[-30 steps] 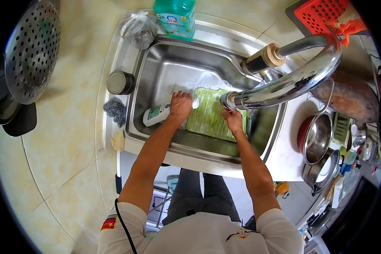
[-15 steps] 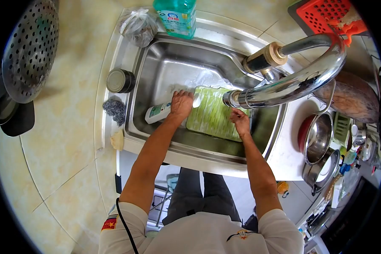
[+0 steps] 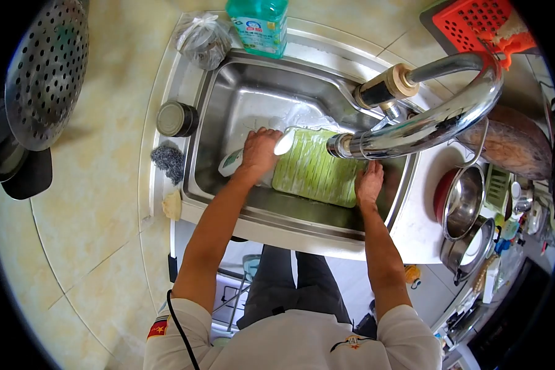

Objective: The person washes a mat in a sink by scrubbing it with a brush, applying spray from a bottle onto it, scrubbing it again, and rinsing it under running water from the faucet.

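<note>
A flat green ribbed board (image 3: pixel 317 168) lies in the steel sink (image 3: pixel 259 216), with whitish streaks across its top. My left hand (image 3: pixel 260 150) is closed around a white bottle (image 3: pixel 230 163) with a greenish label. The bottle lies on its side, its white top end by the board's upper left corner. At the board's right edge, my right hand (image 3: pixel 369 182) has its fingers curled over the rim; the thumb side is partly hidden. Above the board hangs the spout of a chrome faucet (image 3: pixel 425 132).
A green detergent bottle (image 3: pixel 259 28) and a tied plastic bag (image 3: pixel 205 42) stand behind the sink. Along its left rim sit a can (image 3: pixel 177 119), a steel-wool scrubber (image 3: pixel 167 163) and a yellowish sponge (image 3: pixel 171 204). Metal bowls (image 3: pixel 459 203) stand to the right.
My right hand has moved from above the board's surface out to its right edge. My left hand has shifted the white bottle slightly to the right.
</note>
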Available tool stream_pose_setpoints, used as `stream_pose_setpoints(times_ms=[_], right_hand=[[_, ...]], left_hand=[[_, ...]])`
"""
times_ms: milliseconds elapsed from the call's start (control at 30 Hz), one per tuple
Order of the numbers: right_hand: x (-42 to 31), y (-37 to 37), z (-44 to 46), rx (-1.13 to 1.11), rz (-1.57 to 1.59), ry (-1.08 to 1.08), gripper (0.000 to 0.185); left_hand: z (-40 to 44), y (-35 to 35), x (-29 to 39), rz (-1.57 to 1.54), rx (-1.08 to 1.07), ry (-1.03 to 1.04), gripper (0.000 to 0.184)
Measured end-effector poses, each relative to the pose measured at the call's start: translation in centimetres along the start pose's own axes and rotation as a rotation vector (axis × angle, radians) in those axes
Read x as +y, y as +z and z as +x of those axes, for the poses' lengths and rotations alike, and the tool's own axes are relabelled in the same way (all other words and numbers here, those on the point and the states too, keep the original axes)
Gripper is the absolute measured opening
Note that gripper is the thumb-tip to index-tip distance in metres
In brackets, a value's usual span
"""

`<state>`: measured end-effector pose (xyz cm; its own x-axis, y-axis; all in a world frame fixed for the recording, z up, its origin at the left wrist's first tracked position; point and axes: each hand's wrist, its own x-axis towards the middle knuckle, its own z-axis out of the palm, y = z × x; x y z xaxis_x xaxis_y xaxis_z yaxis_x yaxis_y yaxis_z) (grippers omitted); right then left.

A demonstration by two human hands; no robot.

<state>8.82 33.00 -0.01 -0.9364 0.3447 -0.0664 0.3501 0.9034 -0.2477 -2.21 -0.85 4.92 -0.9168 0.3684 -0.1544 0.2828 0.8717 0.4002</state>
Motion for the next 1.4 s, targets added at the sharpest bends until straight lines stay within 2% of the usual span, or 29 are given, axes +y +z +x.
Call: stream_pose_setpoints(times_ms=[67, 167, 233, 333, 433, 533, 567, 633, 667, 733, 767, 867, 933, 967, 1000, 1133, 1233, 1333, 1400], right_hand=[[1.0, 1.3, 0.3, 0.002, -0.054, 0.04, 0.059], [2.6, 4.0, 0.8, -0.081, -0.069, 0.106, 0.066], [2.8, 4.6, 1.7, -0.206, -0.028, 0.182, 0.07], [1.8, 4.7, 2.5, -0.212, -0.068, 0.212, 0.068], [1.6, 4.9, 3.2, -0.189, -0.057, 0.232, 0.059], [1.9, 5.7, 3.4, -0.044, -0.016, 0.14, 0.051], [2.1, 5.7, 3.1, -0.073, 0.066, 0.121, 0.05], [1.7, 4.2, 2.6, -0.127, 0.231, 0.084, 0.049], [1.1, 3.3, 2.3, -0.206, 0.33, 0.178, 0.049], [-1.3, 0.4, 1.6, -0.361, 0.527, 0.367, 0.049], [-0.7, 1.1, 1.1, -0.36, 0.514, 0.31, 0.051], [-0.6, 1.9, 0.2, -0.362, 0.608, 0.286, 0.052], [-1.5, 1.2, 0.0, -0.388, 0.624, 0.303, 0.052], [-1.0, 2.1, 0.0, -0.377, 0.605, 0.279, 0.052], [-0.7, 2.5, -0.1, -0.36, 0.585, 0.261, 0.051], [0.5, 4.4, -0.3, -0.256, 0.497, 0.167, 0.048], [0.4, 4.2, -0.4, -0.135, 0.412, 0.035, 0.045], [-0.5, 2.8, -0.6, -0.106, 0.356, -0.023, 0.044], [-1.2, 2.2, -0.5, -0.177, 0.348, -0.006, 0.05]], left_hand=[[-0.1, -2.4, -0.5, -0.115, 0.142, 0.034, 0.049], [0.3, -5.4, -1.2, -0.437, 0.294, 0.032, 0.049], [0.8, -5.7, -1.6, -0.401, 0.272, 0.178, 0.051], [1.1, -4.7, 0.1, -0.275, 0.147, 0.339, 0.054], [1.4, -1.9, 2.9, -0.287, -0.056, 0.288, 0.046], [2.1, -1.2, 5.2, -0.184, -0.145, 0.166, 0.043], [2.3, -1.7, 6.1, -0.207, -0.195, 0.043, 0.037], [2.7, -0.6, 7.0, -0.165, -0.187, -0.002, 0.033], [2.9, 0.0, 7.2, -0.143, -0.181, -0.022, 0.031], [3.2, 3.1, 6.2, -0.077, -0.108, 0.094, 0.028], [3.3, 4.7, 5.8, -0.045, -0.071, 0.154, 0.026], [3.3, 7.4, 5.4, -0.018, 0.005, 0.135, 0.023], [3.6, 6.2, 5.8, -0.062, -0.104, 0.09, 0.03], [3.9, 5.9, 6.5, -0.135, -0.106, -0.017, 0.033], [4.1, 5.3, 7.1, -0.209, -0.107, -0.123, 0.036], [4.4, 6.3, 6.4, -0.084, -0.149, -0.017, 0.042], [3.9, 5.8, 7.1, -0.259, -0.049, -0.15, 0.038], [3.6, 6.9, 6.2, -0.194, 0.078, 0.014, 0.04], [3.0, 5.4, 5.8, -0.157, 0.027, 0.039, 0.046]])
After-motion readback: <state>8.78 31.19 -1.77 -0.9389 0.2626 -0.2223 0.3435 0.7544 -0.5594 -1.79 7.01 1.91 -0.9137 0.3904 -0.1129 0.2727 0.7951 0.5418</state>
